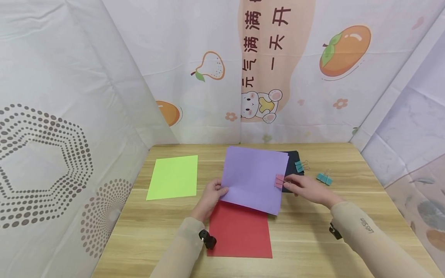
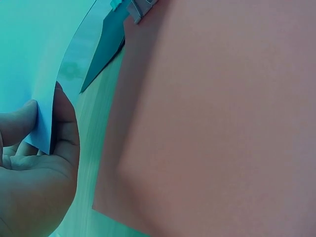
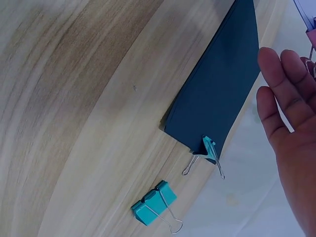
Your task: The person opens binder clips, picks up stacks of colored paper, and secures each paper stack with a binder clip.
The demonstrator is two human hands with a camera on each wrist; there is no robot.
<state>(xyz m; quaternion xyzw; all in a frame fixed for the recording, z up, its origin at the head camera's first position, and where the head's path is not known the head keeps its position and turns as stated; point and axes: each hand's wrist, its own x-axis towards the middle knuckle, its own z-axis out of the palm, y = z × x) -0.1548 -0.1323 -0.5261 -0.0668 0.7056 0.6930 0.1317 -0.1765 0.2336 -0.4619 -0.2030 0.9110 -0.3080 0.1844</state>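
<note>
A small stack of purple paper (image 1: 252, 177) is held up at a tilt over the middle of the table. My left hand (image 1: 209, 197) pinches its lower left edge, thumb on the front and fingers behind, as the left wrist view shows on the paper (image 2: 44, 118). At the right edge a pink binder clip (image 1: 279, 181) bites the sheets, and my right hand (image 1: 309, 188) holds its wire handles between thumb and fingertips. Red paper (image 1: 240, 235) lies flat below the purple stack. Partly hidden behind it is black paper (image 1: 292, 157) with a teal binder clip (image 1: 299, 166) on its edge.
A loose teal binder clip (image 1: 324, 178) lies right of the black paper. At the left of the wooden table (image 1: 139, 231) is a yellow-green sheet (image 1: 172, 177). A printed curtain (image 1: 208, 31) hangs behind the table's far edge.
</note>
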